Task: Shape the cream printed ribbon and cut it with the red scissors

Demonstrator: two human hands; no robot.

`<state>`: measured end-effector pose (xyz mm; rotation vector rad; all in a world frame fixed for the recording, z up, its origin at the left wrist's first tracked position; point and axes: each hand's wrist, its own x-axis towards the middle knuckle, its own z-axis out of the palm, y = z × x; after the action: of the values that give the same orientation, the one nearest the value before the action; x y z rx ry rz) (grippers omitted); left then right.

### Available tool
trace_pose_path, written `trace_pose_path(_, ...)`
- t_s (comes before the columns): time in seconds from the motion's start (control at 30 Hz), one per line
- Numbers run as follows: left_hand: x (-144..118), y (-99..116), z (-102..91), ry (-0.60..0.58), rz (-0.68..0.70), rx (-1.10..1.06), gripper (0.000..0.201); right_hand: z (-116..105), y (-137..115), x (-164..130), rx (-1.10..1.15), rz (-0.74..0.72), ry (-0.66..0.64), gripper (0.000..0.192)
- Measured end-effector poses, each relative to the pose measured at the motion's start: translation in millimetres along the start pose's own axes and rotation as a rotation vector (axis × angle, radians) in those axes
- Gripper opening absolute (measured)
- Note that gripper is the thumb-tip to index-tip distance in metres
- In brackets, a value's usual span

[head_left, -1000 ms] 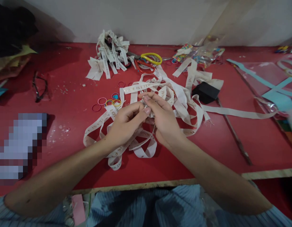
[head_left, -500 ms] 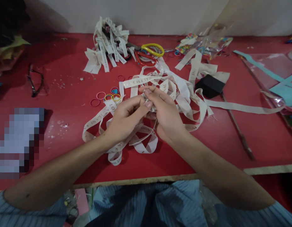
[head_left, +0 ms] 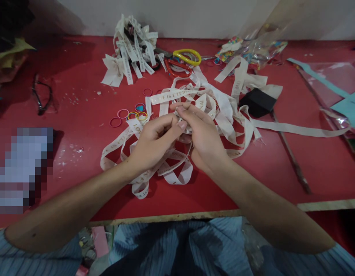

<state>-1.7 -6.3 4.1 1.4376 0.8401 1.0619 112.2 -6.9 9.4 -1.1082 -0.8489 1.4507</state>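
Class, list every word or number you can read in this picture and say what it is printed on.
"LOVE IS ETER...", the rest hidden: on the cream ribbon strip just beyond the hands.
Print on the ribbon loops near the left hand and right hand: too small or curled to read.
Bow pile lettering: blurred.

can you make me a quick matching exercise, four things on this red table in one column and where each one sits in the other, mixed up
Things:
1. glasses
2. scissors
3. black box
4. small coloured rings

Places:
A. right of the hands, among the ribbon loops
B. far left of the table, lying alone
C. at the back, beside the pile of finished bows
D. just left of the hands, by the ribbon

Both the left hand and the right hand pinch ribbon at the middle.

Pairs: 1-B, 2-C, 3-A, 4-D
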Motion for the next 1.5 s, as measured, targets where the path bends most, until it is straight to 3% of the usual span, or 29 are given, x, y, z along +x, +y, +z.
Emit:
trace_pose_path(1.1,0.6,-1.4,2.5,0.007,-0.013,-0.03,0.038,-1.4,3.4,1.6,0.026,-0.009,0.006,0.01)
trace_pose_path(1.5,-0.6,0.4,4.9,0.043,-0.089,-0.087,0.037,0.4,1.0,1.2,0.039,0.015,0.02,0.011)
